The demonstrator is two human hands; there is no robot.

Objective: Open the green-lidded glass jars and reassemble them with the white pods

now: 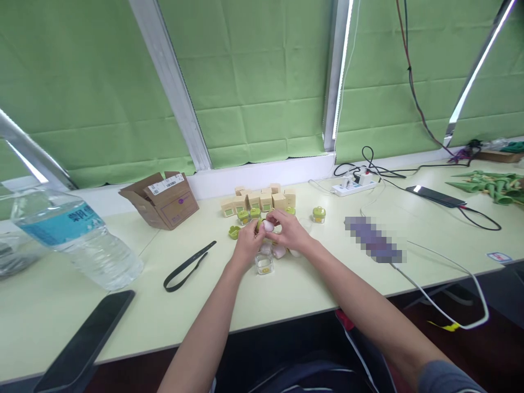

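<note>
Head view: your left hand (246, 243) and right hand (292, 233) narrowed, fingertips holding small pale pink piece (268, 226) over table (303, 292). Clear jar (264, 264) just nearer you; open tabletop from jar to front edge. Small boxes (266, 202) crowd far side; black strap (180, 271) left.

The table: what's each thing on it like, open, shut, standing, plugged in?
Pale pink piece: held between left hand and right hand
Front jar: lid off
Right jar: green lid on
Cardboard box: flaps open
Water bottle: standing
Left phone: screen dark
Power strip: plugs in
Black strap: bent double
</note>
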